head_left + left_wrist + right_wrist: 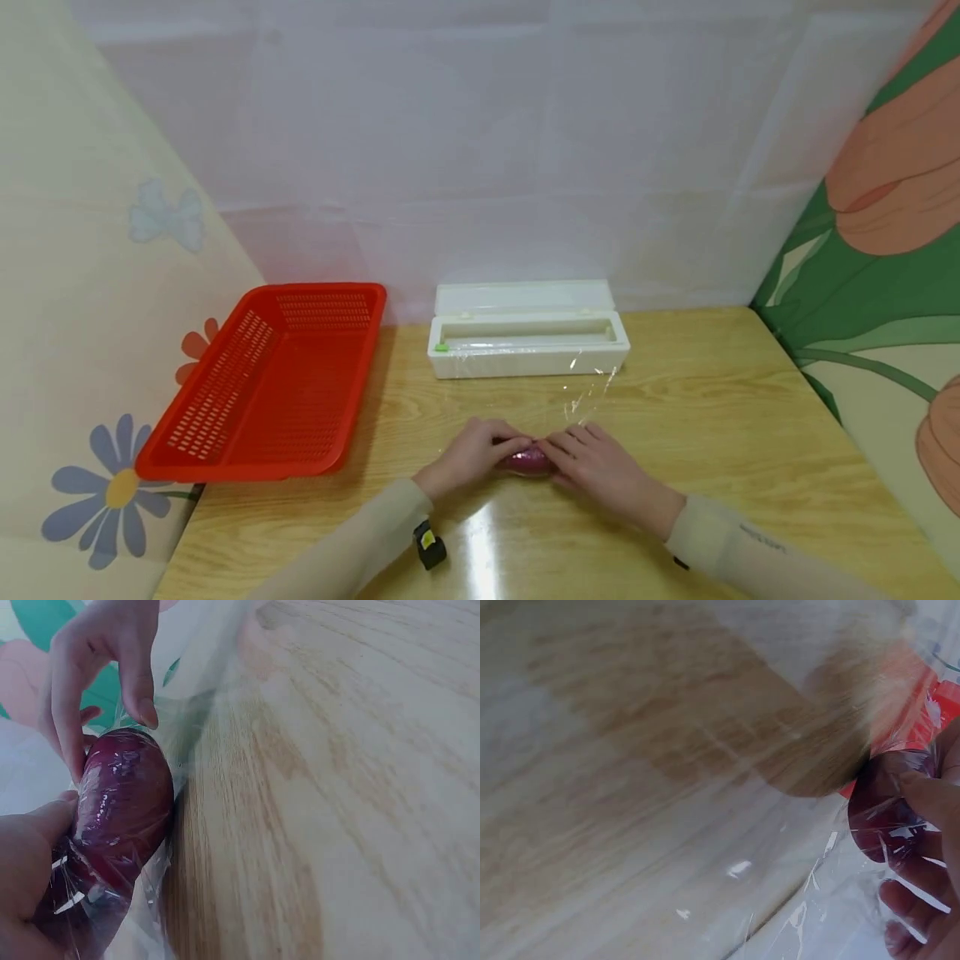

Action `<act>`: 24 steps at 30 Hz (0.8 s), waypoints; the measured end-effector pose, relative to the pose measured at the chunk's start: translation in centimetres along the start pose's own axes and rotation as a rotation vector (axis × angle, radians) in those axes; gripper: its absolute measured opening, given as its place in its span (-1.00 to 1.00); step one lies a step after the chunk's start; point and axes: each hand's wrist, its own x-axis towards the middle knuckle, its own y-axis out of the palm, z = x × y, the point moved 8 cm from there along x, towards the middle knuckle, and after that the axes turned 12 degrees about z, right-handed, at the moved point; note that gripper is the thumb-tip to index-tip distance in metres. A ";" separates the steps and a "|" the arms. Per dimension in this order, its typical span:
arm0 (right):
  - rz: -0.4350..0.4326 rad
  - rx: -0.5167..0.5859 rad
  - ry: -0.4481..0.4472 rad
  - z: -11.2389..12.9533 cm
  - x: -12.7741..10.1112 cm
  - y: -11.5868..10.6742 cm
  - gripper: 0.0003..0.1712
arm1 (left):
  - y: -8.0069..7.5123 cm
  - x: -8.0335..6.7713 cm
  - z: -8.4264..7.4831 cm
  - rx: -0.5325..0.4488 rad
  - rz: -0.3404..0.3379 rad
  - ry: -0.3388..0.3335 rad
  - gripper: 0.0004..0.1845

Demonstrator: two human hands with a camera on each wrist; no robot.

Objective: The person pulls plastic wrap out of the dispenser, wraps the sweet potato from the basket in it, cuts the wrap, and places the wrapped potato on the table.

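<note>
A purple sweet potato [527, 460] lies on the wooden table [712, 417], wrapped in clear cling film [588, 392]. My left hand [472, 454] grips its left end and my right hand [592, 462] grips its right end, fingers curled over the top. The left wrist view shows the glossy wrapped sweet potato [124, 802] close up, with my left palm [22, 862] at one end and the right hand's fingertips [97, 667] pinching the other. In the right wrist view my fingers [930, 802] press film onto the sweet potato [881, 814]. Loose film trails back toward the dispenser.
A white cling film dispenser [525, 333] stands open at the back of the table against the wall. A red perforated basket [217, 383] sits at the left, overhanging the table's left edge. Patterned cloth walls close in both sides.
</note>
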 end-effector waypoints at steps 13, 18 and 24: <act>0.029 0.147 0.056 -2.5 0.6 1.3 -0.40 | -3.4 -1.4 -1.4 0.361 -0.264 0.096 -0.88; 0.011 0.168 0.032 -3.1 0.7 1.3 -0.41 | -1.8 -2.0 -4.9 0.589 -0.245 0.316 -0.75; 0.059 0.235 0.052 -3.8 1.2 1.6 -0.40 | 0.2 -1.5 -4.3 0.654 -0.109 0.241 -0.52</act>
